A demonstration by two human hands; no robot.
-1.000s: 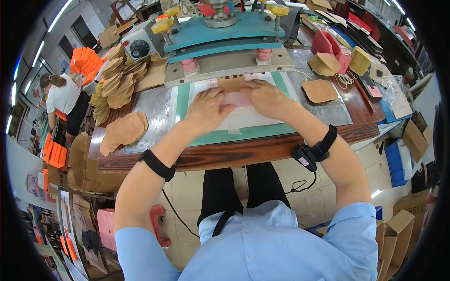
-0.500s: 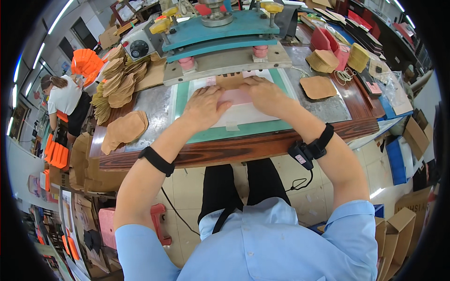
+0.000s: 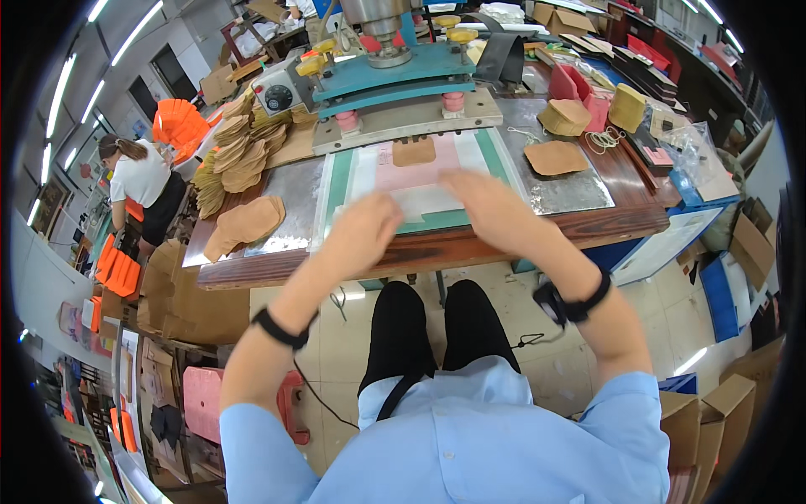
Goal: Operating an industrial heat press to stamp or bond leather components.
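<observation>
1. The table (image 3: 579,223) carried the press (image 3: 382,81) and reached out on both sides of it, which I think left room for loose pieces around the work.
2. In front of the press lay a layered sheet (image 3: 487,158), green and white with a pink area in the middle. It lay flat and roughly square to the press, probably so that its position could be judged easily.
3. To the left of the press stood a heap of tan pieces (image 3: 239,151), leaning and overlapping. It was perhaps put aside there to leave the front free.
4. To the right of the press was a tidier stack (image 3: 564,118), with its edges nearly even, maybe for easy counting.
5. The left hand (image 3: 367,225) was in front of the press, over the near part of the sheet. Its fingers were bent inward; because of blur, I cannot tell whether they pinched anything.
6. The right hand (image 3: 485,200) was opposite, also before the press, its fingers loosely bent and partly open, with nothing visible in its grasp.
7. The single tan piece (image 3: 414,152) lay on the sheet, just in front of the press, apart from both hands, seemingly centred on purpose.
</observation>
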